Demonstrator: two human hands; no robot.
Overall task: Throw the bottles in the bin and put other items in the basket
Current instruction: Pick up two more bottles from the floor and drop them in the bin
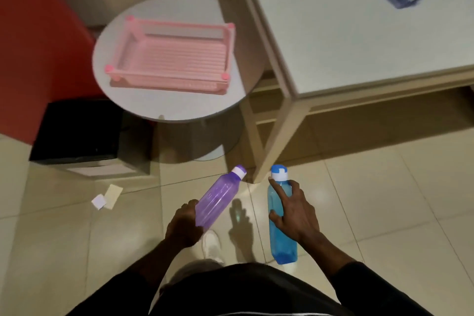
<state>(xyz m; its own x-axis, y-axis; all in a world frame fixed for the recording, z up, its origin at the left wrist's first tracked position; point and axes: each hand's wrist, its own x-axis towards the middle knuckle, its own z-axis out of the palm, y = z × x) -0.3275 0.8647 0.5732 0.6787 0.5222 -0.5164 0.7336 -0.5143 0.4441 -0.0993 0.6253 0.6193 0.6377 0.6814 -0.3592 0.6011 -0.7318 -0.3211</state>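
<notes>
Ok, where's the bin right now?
In the head view, the black bin sits on the floor at the left, beside the round table that carries the pink basket.

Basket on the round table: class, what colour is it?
Pink basket, clear in the head view.

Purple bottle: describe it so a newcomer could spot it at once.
Find the near white table leg. Just left of its foot, the left hand grips the purple bottle by its base. Its violet body sets it apart from the blue bottle in the right hand.
</notes>
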